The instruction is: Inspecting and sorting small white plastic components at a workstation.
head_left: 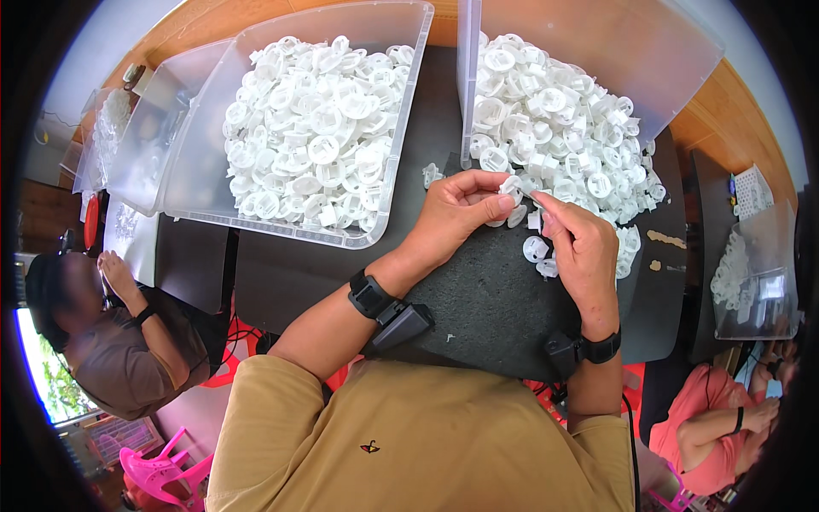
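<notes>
My left hand (pixel 461 209) pinches a small round white plastic part (pixel 510 187) between thumb and fingers, above the near side of a loose pile. Close beside it, my right hand (pixel 580 239) is closed with its fingertips almost at the part. A slim, dark-edged thing (pixel 536 203) shows at those fingertips; most of it is hidden, so its kind is unclear. Several similar white parts (pixel 536 249) lie on the dark mat (pixel 478 299) by my right hand. The large pile (pixel 554 111) spills out of a tipped clear bin (pixel 597 34) just beyond my hands.
Another clear bin (pixel 388 171) full of white parts stands at the left. Further left are more clear bins (pixel 153 128) and a person (pixel 136 333) at work. At the right sit a clear bin (pixel 755 299) and a person in pink (pixel 704 418). Tan scraps (pixel 665 240) lie on the table.
</notes>
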`<action>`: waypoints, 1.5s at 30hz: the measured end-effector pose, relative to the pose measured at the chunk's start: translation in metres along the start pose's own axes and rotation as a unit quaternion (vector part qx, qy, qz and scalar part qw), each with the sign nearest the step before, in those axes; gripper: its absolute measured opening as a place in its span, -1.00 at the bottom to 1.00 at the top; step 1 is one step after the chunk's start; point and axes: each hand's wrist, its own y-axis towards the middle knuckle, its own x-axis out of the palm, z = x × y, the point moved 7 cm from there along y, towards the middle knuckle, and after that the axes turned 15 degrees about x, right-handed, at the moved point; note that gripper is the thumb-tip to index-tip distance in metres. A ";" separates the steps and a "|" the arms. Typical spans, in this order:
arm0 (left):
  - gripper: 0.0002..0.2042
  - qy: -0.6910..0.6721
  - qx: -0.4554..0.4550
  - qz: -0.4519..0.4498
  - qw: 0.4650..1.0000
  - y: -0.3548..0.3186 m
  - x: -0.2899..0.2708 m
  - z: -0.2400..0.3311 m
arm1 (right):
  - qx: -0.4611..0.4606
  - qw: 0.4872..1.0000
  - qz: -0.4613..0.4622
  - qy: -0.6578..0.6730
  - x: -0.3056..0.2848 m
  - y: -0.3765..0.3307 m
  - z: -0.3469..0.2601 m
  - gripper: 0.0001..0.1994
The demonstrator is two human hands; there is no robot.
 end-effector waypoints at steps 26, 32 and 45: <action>-0.67 0.016 0.013 -0.012 1.000 0.002 0.003 0.001 | -0.010 0.999 0.024 -0.021 -0.003 -0.002 -0.002 -0.79; -0.66 0.017 0.008 -0.015 1.000 0.001 0.002 0.001 | -0.026 0.998 0.039 -0.029 -0.004 -0.003 -0.005 -0.79; -0.65 0.039 0.013 -0.020 0.999 0.001 0.002 0.001 | -0.063 0.995 0.045 -0.062 -0.007 -0.004 -0.012 -0.82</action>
